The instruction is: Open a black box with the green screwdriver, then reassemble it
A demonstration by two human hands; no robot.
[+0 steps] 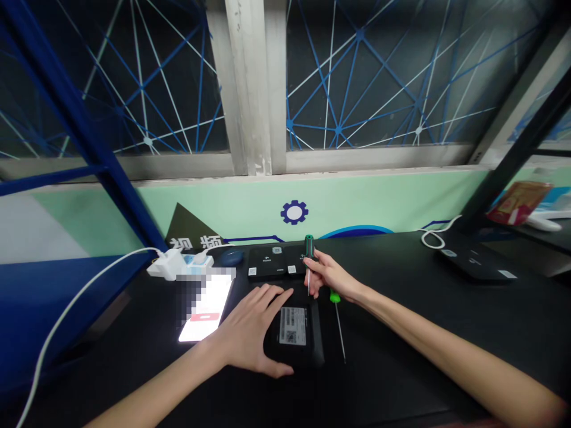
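A flat black electronic box (292,351) with a white printed label (293,326) lies on the dark table. My left hand (250,324) grips its left side, thumb at the near edge and fingers over the far edge. In my right hand (328,272) is an upright screwdriver (309,246) with a green and black handle, held with its shaft pointing down. The shaft's lower end is near the box's far right corner; whether it touches a screw I cannot tell. To the right of the box lies a second screwdriver (338,318) with a bright green handle.
Two black boxes (266,264) stand side by side behind my hands. A lit phone (207,309) lies left, near white plugs (169,264) with a cable and a dark blue mouse (232,257). Another black device (475,261) sits far right. A wall and window rise behind the table.
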